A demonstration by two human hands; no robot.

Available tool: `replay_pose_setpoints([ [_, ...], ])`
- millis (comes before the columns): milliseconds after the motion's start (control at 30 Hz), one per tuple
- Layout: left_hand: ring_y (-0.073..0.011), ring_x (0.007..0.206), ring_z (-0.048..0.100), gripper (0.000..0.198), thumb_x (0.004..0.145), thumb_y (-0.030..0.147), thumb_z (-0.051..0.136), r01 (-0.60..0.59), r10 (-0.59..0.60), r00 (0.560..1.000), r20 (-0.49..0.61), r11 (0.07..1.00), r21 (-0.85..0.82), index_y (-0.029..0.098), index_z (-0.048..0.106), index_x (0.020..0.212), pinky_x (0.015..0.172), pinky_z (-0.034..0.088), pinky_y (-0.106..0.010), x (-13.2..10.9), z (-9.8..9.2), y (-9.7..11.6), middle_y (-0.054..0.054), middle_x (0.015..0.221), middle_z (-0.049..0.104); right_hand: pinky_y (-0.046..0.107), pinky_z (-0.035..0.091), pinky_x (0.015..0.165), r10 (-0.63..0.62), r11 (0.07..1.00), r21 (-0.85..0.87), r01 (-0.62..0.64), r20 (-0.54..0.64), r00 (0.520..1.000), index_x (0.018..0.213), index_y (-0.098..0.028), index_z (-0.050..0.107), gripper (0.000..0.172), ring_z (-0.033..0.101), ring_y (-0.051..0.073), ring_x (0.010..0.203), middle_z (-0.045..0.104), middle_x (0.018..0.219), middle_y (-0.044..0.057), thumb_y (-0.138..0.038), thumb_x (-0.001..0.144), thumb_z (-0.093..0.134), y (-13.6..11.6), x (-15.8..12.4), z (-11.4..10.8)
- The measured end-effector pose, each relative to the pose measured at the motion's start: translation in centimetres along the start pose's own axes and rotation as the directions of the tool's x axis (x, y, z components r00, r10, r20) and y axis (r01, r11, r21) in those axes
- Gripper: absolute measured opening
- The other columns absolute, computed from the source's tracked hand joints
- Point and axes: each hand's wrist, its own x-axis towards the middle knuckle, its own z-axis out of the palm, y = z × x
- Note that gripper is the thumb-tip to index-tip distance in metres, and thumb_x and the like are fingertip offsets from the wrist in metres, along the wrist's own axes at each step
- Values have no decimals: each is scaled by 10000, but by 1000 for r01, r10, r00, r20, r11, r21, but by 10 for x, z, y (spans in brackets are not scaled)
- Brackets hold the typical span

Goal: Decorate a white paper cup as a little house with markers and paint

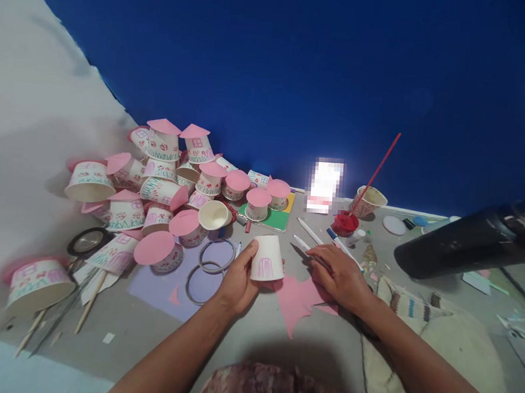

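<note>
My left hand (238, 281) grips an upturned white paper cup (267, 258) with a pink door drawn on its side. It stands on the grey table (254, 332). To its right, my right hand (340, 277) lies over white markers (306, 246), its fingers curled on one of them. Under both hands is a scrap of pink paper (298, 302) with cut edges.
A heap of decorated paper cups with pink cone roofs (166, 179) fills the left side. Tape rings (217, 256) lie on a lilac sheet (181, 286). A red paint lid (344, 223), a cup with a red stick (368, 201), a black cylinder (468, 239) and a woven cloth (419, 313) are to the right.
</note>
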Motion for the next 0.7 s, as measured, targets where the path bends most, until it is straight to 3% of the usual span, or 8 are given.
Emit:
replay_pose_setpoints([
  [267,-274,861,806,391,995,393,674,9,-9,997,-77,1000,1,122,686,1278,781,680,-400,5,-3,0,-135,1015,812,428,617,924,22,1000,-6,-23,-41,999,1207,-206,716,232,761,262,1052,802,1134,124,-224,1018,583,8,-9,7],
  [467,-326,978,797,613,908,428,787,-11,11,999,32,1000,-8,222,595,1452,884,668,-532,3,-6,5,-101,1135,793,471,600,969,-9,999,-34,7,-72,997,1063,-252,789,177,761,261,1010,829,1106,95,-238,990,628,11,-3,1],
  [567,-347,1047,785,911,779,372,917,-30,20,986,163,998,55,266,475,1569,923,643,-505,1,-9,8,-119,1183,790,411,604,890,96,992,-60,-107,-168,981,960,-231,786,186,766,247,945,832,1002,97,-269,1001,609,16,-1,-13],
  [700,-358,1028,801,1149,715,335,976,-40,-1,966,260,988,152,307,314,1654,900,619,-449,-3,-10,11,-165,1193,802,302,565,690,319,929,-100,-356,-274,907,958,-187,766,318,736,198,705,795,786,55,-365,1047,517,25,2,-35],
])
